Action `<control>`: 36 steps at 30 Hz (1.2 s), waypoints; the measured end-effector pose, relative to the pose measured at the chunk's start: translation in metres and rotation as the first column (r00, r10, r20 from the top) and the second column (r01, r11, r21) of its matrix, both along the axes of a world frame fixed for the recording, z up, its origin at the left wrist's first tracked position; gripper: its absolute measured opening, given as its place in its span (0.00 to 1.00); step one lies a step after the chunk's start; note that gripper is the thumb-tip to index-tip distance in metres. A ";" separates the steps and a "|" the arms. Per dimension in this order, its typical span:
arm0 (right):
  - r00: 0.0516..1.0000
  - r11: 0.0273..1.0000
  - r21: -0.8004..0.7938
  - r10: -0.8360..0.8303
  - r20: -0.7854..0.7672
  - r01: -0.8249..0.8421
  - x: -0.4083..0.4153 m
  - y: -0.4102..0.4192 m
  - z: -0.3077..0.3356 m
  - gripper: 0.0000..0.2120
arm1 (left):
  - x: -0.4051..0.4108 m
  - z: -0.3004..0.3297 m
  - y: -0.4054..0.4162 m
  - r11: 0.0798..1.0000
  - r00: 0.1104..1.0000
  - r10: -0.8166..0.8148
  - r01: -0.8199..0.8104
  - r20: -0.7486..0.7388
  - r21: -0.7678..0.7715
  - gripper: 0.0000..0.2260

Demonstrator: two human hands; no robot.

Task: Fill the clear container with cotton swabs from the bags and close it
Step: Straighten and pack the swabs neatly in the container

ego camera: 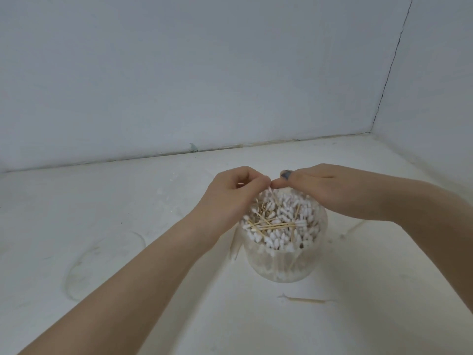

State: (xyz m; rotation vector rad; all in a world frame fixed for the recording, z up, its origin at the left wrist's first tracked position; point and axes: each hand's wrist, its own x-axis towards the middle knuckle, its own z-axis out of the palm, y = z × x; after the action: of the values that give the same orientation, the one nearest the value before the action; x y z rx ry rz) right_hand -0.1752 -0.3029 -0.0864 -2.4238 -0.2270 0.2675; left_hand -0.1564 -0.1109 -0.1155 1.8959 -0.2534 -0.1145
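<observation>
Directly beneath both hands stands the clear container [284,254], open and packed with wooden-stemmed cotton swabs [280,221]. The left hand [230,196] pinches one swab at the far rim; the right hand [314,187] curls fingertips beside it, grip unclear. Loose swabs [305,300] lie nearer. No legible writing.

The clear container [282,262] stands upright, lidless, lower centre of frame, packed with white-tipped wooden cotton swabs [280,221], some lying crosswise on top.
</observation>
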 end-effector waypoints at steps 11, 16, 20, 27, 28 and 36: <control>1.000 1.000 0.007 0.015 0.005 -0.015 -0.006 -0.005 0.009 0.24 | 0.001 0.028 0.007 0.981 0.944 -0.136 0.085 0.302 0.176 0.06; 0.999 1.000 0.005 0.030 0.033 -0.031 -0.007 -0.005 0.008 0.23 | 0.001 0.018 -0.003 0.945 0.971 -0.181 0.126 0.158 0.303 0.07; 1.000 0.999 0.033 0.016 0.009 -0.016 -0.007 -0.006 0.010 0.23 | 0.000 0.008 -0.005 0.972 0.980 -0.160 0.177 -0.117 0.156 0.04; 0.998 0.999 0.044 -0.011 0.055 0.009 -0.011 -0.012 0.020 0.19 | 0.001 0.021 0.003 0.998 0.993 -0.054 0.057 -0.103 0.030 0.12; 0.996 1.000 0.021 -0.001 0.093 -0.001 -0.013 -0.012 0.021 0.17 | 0.000 0.024 0.008 0.997 0.997 -0.045 0.049 -0.063 0.061 0.12; 0.966 0.989 -0.126 0.099 0.237 -0.071 -0.043 -0.001 0.025 0.04 | -0.030 0.037 0.042 0.838 0.967 -0.234 0.149 0.098 0.525 0.07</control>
State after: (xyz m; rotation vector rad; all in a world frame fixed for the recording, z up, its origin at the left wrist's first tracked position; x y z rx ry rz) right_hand -0.2186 -0.3038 -0.0609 -2.5653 -0.4365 0.0207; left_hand -0.1866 -0.0693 -0.0784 2.4165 -0.5702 -0.1815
